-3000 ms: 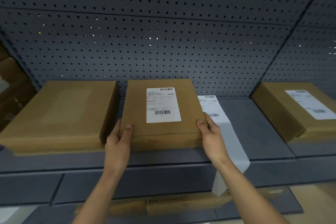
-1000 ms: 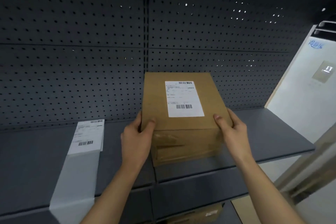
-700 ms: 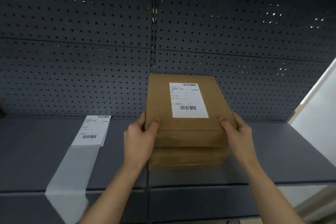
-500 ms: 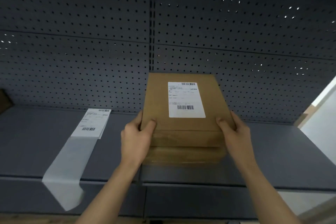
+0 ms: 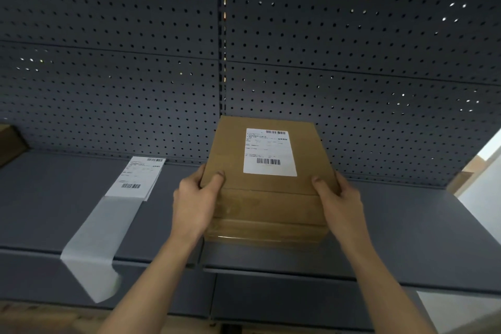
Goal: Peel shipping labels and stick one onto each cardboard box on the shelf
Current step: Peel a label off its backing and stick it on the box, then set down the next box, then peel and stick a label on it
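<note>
A brown cardboard box (image 5: 233, 149) with a white shipping label (image 5: 269, 152) on its top lies stacked on a second box (image 5: 267, 230) on the grey shelf (image 5: 406, 225). My left hand (image 5: 196, 203) grips the top box's near left corner, thumb on top. My right hand (image 5: 337, 203) grips its near right corner the same way. To the left, a strip of labels (image 5: 135, 179) lies on the shelf, and its blank backing paper (image 5: 95, 247) hangs over the front edge.
A dark perforated back panel (image 5: 135, 76) rises behind the shelf. The corner of another cardboard box (image 5: 9, 144) shows at the far left edge. A white wall and floor (image 5: 479, 187) lie beyond the shelf's right end.
Both hands carried the labelled box from the left shelf bay to the right and set it on another box there. In the last half second it barely moved.
</note>
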### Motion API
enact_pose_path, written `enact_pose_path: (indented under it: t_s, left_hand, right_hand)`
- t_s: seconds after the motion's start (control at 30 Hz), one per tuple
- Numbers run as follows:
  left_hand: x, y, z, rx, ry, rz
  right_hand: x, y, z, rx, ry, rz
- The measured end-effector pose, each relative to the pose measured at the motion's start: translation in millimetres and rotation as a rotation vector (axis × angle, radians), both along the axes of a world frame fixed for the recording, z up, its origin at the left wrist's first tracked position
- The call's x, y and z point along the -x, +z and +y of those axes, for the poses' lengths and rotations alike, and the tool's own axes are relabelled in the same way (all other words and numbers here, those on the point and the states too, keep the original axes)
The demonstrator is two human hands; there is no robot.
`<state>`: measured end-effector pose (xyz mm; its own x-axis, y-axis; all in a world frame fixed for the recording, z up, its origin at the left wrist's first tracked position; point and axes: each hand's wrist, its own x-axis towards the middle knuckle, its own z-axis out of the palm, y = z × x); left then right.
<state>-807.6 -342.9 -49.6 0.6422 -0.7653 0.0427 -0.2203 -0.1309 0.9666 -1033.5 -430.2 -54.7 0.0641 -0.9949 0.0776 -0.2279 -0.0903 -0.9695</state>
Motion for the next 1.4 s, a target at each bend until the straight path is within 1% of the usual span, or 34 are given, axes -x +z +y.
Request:
enact_pose_path:
  t_s: [0.23, 0.3, 0.33, 0.4, 0.47, 0.53, 0.6, 0.73, 0.87, 0.97, 1.2, 1.4]
  left_hand:
    - [-8.9, 9.8, -5.4, -0.095, -0.046, 0.024]
    - [-12.7, 12.1, -7.5, -0.124, -0.075, 0.016]
    - [-13.6, 13.9, -7.8, -0.132, -0.083, 0.004]
    - [-12.5, 18.7, -5.6, -0.112, -0.086, -0.040]
    - [-12.0, 25.4, 1.7, -0.116, -0.053, -0.117]
    - [-16.2, 28.1, 14.4, -0.112, 0.001, -0.213]
    - [-25.0, 26.7, 31.0, -0.103, 0.054, -0.303]
    - [-52.9, 15.9, 77.8, -0.155, 0.163, -0.501]
    - [-99.1, 0.1, 140.3, -0.319, 0.260, -0.655]
    - [-139.4, -7.8, 193.1, -0.416, 0.345, -0.703]
    - [-244.7, -17.2, 325.1, -0.532, 0.532, -0.763]
    - [-325.4, -31.6, 421.2, -0.579, 0.598, -0.801]
  right_hand:
    - [3.2, 7.6, -8.3, -0.089, 0.026, 0.058]
    - [4.4, 11.4, -9.4, -0.091, 0.047, 0.132]
    - [4.3, 13.7, -8.6, -0.071, 0.049, 0.199]
    - [1.3, 22.1, -2.7, 0.063, 0.010, 0.348]
    - [-6.3, 32.0, 7.3, 0.304, -0.015, 0.444]
    - [-20.5, 42.5, 19.8, 0.487, 0.037, 0.500]
    - [-39.9, 47.2, 30.0, 0.584, 0.147, 0.518]
    - [-92.4, 49.5, 56.0, 0.676, 0.412, 0.581]
    - [-150.9, 40.0, 85.4, 0.678, 0.635, 0.629]
    - [-203.8, 28.2, 109.2, 0.671, 0.707, 0.668]
    - [-349.3, 16.8, 194.4, 0.685, 0.855, 0.743]
    - [-455.8, 2.5, 275.7, 0.749, 0.973, 0.785]
